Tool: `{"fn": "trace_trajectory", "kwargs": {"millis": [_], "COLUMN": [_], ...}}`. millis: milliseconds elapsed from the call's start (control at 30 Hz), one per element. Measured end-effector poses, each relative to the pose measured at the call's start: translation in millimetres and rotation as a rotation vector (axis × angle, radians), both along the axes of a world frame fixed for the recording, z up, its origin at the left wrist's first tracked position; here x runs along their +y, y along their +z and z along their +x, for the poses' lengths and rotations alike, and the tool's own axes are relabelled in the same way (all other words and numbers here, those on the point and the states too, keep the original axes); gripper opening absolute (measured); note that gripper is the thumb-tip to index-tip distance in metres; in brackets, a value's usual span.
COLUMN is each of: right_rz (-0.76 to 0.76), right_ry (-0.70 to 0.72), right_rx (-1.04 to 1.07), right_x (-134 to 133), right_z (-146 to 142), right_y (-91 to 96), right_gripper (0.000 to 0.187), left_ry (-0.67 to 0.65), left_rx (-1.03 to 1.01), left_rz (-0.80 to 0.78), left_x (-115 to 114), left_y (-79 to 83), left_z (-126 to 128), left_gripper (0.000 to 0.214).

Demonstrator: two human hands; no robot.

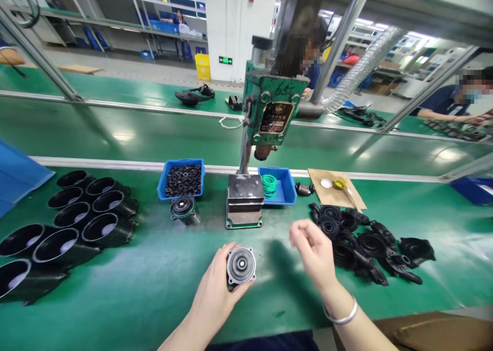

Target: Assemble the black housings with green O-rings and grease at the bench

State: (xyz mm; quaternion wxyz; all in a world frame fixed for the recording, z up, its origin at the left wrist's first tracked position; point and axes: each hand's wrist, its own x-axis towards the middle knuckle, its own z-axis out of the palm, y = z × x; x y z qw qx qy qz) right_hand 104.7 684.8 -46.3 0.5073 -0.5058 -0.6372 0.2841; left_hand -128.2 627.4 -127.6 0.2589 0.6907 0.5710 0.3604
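Observation:
My left hand point(221, 279) is wrapped around a motor point(242, 265), a round black body with a silver rim, corner lugs and a small shaft in its centre, which faces up. Raised over the green bench to the right, my right hand point(314, 248) is closed with the fingers curled; whatever it may pinch is hidden. Just beyond it lies a heap of black plastic housings point(372, 244). A similar motor point(184, 209) with a green ring stands farther left. The press's steel block point(245, 192) sits ahead of my hands, below the green press head point(273, 109).
Several black cylindrical shells point(65, 243) cover the left side. One blue bin point(181, 179) holds small black parts; another blue bin point(283, 186) holds green rings. Cardboard point(352, 194) carries a yellow-rimmed container and a brush. Other people work beyond the metal frame.

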Motion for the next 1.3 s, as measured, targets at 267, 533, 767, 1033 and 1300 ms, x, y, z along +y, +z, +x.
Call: {"fn": "trace_trajectory", "kwargs": {"millis": [267,533,767,1033,1300], "right_rz": [0.129,0.019,-0.025,0.002,0.095], "right_ry": [0.121,0.29,0.31,0.253,0.062], "right_rx": [-1.087,-1.088,-0.997,-1.011,-0.997], "right_x": [146,186,187,189,163], "right_z": [-3,-5,1,-5,5], "right_y": [43.9,38.6,40.0,37.6,65.2], "right_gripper": [0.02,0.015,0.018,0.015,0.016], "left_ry": [-0.013,-0.041,-0.068,-0.066,-0.099], "left_rx": [0.068,0.055,0.01,0.016,-0.001], "left_rz": [0.05,0.057,0.034,0.032,0.006], "left_x": [3,4,3,2,3], "left_y": [-4.8,-3.2,-1.5,2.7,0.3], "left_z": [-6,-7,-5,-3,-6], "left_gripper": [0.067,0.06,0.064,0.062,0.071]}}
